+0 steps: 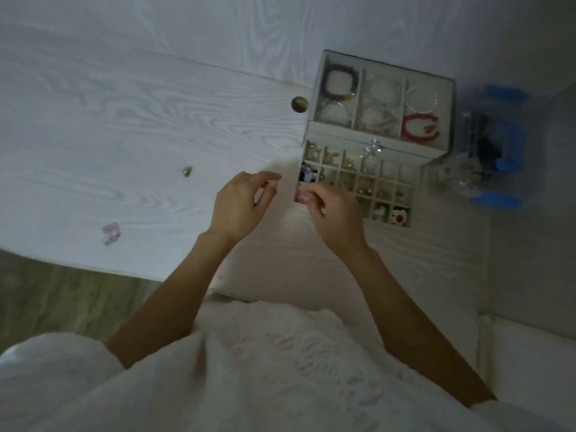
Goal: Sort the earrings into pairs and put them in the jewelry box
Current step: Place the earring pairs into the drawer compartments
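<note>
Over the gridded jewelry box point(402, 179), right hand point(335, 213) pinches a pink earring point(301, 197) — left hand point(241, 204) loose.

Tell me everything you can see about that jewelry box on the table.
The jewelry box is pale, cream-coloured, and stands on the white wood-grain table. Its far tier has three large compartments holding bracelets: purple, white beaded and red ones. The near tier is a grid of small cells, many holding earrings. A clear knob sits between the tiers. The right hand overlaps its near-left corner.
</note>
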Demonstrator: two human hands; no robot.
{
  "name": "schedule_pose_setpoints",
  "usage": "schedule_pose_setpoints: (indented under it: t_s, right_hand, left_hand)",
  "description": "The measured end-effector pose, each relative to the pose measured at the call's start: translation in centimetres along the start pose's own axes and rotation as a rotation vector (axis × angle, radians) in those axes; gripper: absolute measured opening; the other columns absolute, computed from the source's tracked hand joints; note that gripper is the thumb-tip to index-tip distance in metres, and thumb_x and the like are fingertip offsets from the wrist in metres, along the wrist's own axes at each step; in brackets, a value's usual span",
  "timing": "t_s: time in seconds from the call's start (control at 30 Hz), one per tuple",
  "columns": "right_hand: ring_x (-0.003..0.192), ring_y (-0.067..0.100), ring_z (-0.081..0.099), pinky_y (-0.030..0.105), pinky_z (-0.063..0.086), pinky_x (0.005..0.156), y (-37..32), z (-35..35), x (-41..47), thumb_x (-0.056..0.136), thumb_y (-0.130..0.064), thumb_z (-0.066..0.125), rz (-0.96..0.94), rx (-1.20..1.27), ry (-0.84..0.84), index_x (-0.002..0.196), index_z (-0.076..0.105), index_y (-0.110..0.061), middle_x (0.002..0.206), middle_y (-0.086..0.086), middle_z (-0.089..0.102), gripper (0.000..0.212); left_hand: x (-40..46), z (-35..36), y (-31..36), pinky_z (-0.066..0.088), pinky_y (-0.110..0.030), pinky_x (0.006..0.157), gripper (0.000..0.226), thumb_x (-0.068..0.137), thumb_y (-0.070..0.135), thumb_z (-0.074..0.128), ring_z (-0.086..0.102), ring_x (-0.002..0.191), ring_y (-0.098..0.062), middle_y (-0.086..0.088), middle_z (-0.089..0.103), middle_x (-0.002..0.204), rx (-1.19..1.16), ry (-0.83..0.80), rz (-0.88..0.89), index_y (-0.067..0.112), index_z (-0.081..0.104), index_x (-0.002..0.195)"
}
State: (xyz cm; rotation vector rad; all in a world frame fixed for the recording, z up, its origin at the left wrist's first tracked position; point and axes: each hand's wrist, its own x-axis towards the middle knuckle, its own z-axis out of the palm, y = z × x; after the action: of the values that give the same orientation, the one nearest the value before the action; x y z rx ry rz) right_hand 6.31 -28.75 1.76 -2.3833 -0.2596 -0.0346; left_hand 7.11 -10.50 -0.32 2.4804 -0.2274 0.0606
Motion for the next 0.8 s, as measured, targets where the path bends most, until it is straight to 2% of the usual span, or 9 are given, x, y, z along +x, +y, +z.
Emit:
schedule_pose_setpoints:
  t_s: [0.1, 0.2, 0.3, 0.4, 0.53, 0.63, 0.7, 0.8]
  right_hand:
    - [0.084, 0.021, 0.064, 0.034, 0.054, 0.074, -2.9, 4.0, 1.6, 0.088, -0.004, 0.052, -0.058, 0.055, -0.170, 0.104, 0.066, -0.010, 0.099, 0.007, 0.068, 0.022]
    - [0.101, 0.022, 0.059, 0.033, 0.050, 0.085, -5.2, 8.5, 4.1, 0.089, -0.007, 0.054, -0.083, -0.013, -0.351, 0.115, 0.062, -0.012, 0.115, 0.007, 0.061, 0.027]
    - [0.112, 0.024, 0.053, 0.031, 0.043, 0.096, -7.4, 12.6, 6.8, 0.089, -0.006, 0.056, -0.116, -0.038, -0.401, 0.123, 0.057, -0.009, 0.124, 0.008, 0.055, 0.035]
    - [0.122, 0.026, 0.044, 0.031, 0.038, 0.101, -9.2, 15.9, 8.7, 0.089, -0.008, 0.056, -0.130, -0.128, -0.406, 0.130, 0.050, -0.009, 0.130, 0.011, 0.050, 0.042]
    - [0.115, 0.030, 0.046, 0.034, 0.042, 0.096, -10.3, 18.6, 9.6, 0.089, -0.011, 0.058, -0.118, -0.239, -0.377, 0.127, 0.052, -0.006, 0.124, 0.015, 0.050, 0.038]
    - [0.106, 0.029, 0.053, 0.029, 0.043, 0.090, -10.2, 19.0, 9.4, 0.089, -0.006, 0.057, -0.139, -0.239, -0.333, 0.116, 0.059, -0.002, 0.116, 0.015, 0.056, 0.028]
    - [0.100, 0.028, 0.056, 0.027, 0.044, 0.084, -10.4, 19.2, 8.9, 0.088, -0.002, 0.057, -0.153, -0.234, -0.309, 0.107, 0.063, -0.001, 0.110, 0.015, 0.060, 0.020]
    - [0.092, 0.029, 0.058, 0.027, 0.044, 0.076, -10.2, 19.1, 7.9, 0.086, 0.004, 0.057, -0.153, -0.213, -0.287, 0.096, 0.065, 0.000, 0.100, 0.017, 0.062, 0.014]
  left_hand:
    - [-4.0, -2.7, -4.4, 0.051, -0.032, 0.070, 0.024, 0.092, 0.033, 0.047, 0.064, 0.083, -0.016, 0.004, 0.072, 0.089, -0.017, 0.031, -0.225, 0.025, 0.063, 0.107]
    - [-7.9, -5.3, -7.8, 0.048, -0.029, 0.072, 0.018, 0.090, 0.025, 0.056, 0.063, 0.084, -0.018, -0.001, 0.071, 0.090, -0.012, 0.129, -0.402, 0.020, 0.067, 0.104]
    - [-11.4, -7.1, -10.8, 0.041, -0.030, 0.078, 0.018, 0.087, 0.017, 0.060, 0.060, 0.086, -0.026, -0.005, 0.071, 0.093, 0.092, 0.238, -0.473, 0.012, 0.068, 0.102]
    - [-14.4, -7.8, -13.5, 0.034, -0.029, 0.089, 0.030, 0.083, 0.023, 0.054, 0.055, 0.096, -0.030, -0.005, 0.067, 0.107, 0.214, 0.226, -0.516, 0.016, 0.064, 0.110]
    - [-15.7, -8.9, -16.3, 0.033, -0.030, 0.093, 0.046, 0.077, 0.019, 0.066, 0.046, 0.109, -0.030, -0.010, 0.057, 0.119, 0.164, 0.255, -0.675, 0.014, 0.056, 0.122]
    - [-14.7, -9.7, -17.4, 0.032, -0.032, 0.096, 0.055, 0.078, 0.026, 0.068, 0.043, 0.116, -0.030, -0.014, 0.052, 0.126, 0.087, 0.156, -0.756, 0.012, 0.049, 0.128]
    - [-14.1, -10.6, -17.8, 0.037, -0.031, 0.093, 0.052, 0.078, 0.024, 0.070, 0.047, 0.114, -0.027, -0.013, 0.050, 0.127, -0.026, 0.142, -0.775, 0.015, 0.051, 0.126]
    - [-13.3, -11.2, -17.6, 0.042, -0.022, 0.085, 0.044, 0.079, 0.021, 0.071, 0.055, 0.095, -0.017, -0.008, 0.052, 0.118, -0.114, 0.112, -0.687, 0.017, 0.058, 0.121]
